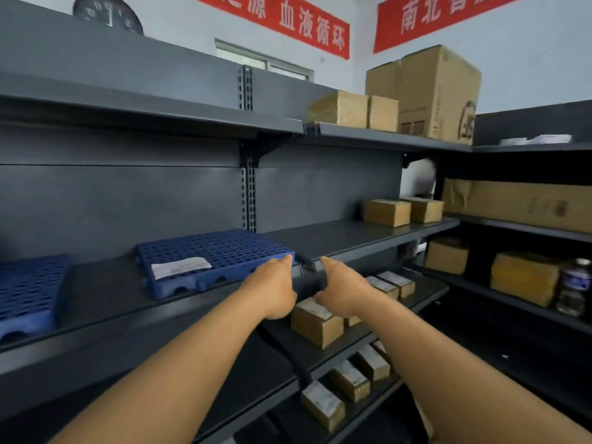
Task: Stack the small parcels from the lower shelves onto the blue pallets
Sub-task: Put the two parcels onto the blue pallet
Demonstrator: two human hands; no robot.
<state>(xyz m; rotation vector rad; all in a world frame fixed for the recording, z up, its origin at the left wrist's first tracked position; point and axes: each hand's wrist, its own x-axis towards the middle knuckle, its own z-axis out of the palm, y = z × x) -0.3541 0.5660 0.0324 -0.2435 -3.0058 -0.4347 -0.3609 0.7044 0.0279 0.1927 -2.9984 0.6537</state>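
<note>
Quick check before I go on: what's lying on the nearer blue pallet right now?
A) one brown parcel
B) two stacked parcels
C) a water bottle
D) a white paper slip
D: the blue pallet carries only a white paper slip; no parcels are on it yet.

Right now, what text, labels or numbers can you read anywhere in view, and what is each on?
"源 血液循环": left red wall banner, white characters, start cut off.
"南北": right red wall banner, the rest cut off.
Round logo on the large cardboard carton, top shelf: blurred.
White label on the blue perforated plastic pallet: blurred.
Labels on the small brown parcels, lower shelves: too small.
Round dark wall clock numerals: blurred.
</note>
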